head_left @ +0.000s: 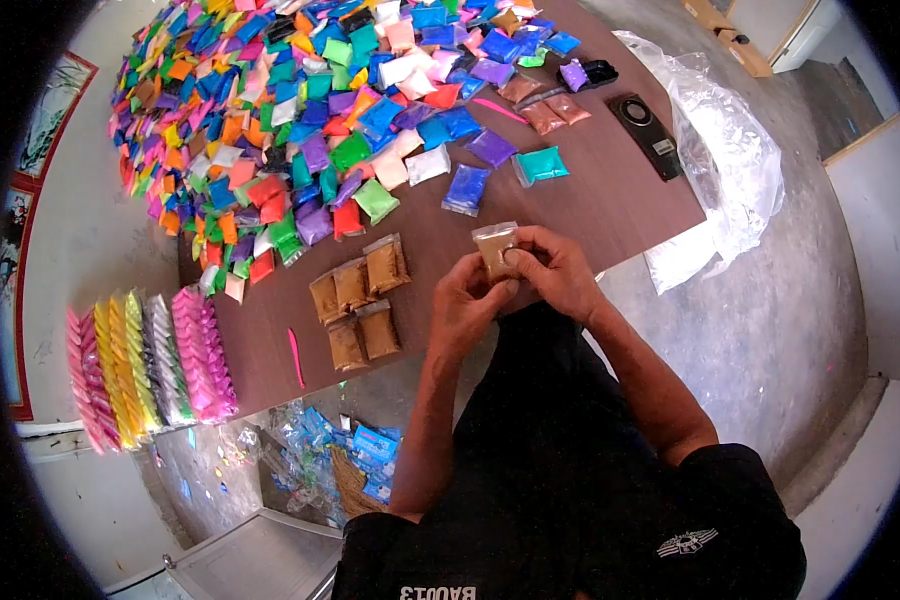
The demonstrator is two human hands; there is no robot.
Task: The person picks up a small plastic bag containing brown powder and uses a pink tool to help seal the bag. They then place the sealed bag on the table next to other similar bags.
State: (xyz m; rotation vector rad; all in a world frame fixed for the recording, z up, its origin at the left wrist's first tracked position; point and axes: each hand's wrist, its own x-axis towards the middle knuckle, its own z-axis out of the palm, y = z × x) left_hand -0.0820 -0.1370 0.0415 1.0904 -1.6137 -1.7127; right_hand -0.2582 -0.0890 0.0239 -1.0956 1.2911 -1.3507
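Observation:
Both hands grip one small clear packet of brown material (pixel 495 247) above the table's near edge. My left hand (pixel 467 300) pinches its lower left side, with the thumb across the bottom. On the packet's right side, my right hand (pixel 552 270) holds it between thumb and fingers. To the left lies a group of similar brown packets (pixel 375 328) on the brown table (pixel 430 240). Beyond the hands are a blue packet (pixel 465 190) and a teal packet (pixel 540 166).
A large heap of colourful packets (pixel 300 130) covers the far left of the table. Bundled twisted colourful strips (pixel 150 370) sit at the left corner. A black scale-like device (pixel 645 130) and clear plastic sheeting (pixel 730 150) are at right. A pink plastic tool (pixel 296 358) lies near the edge.

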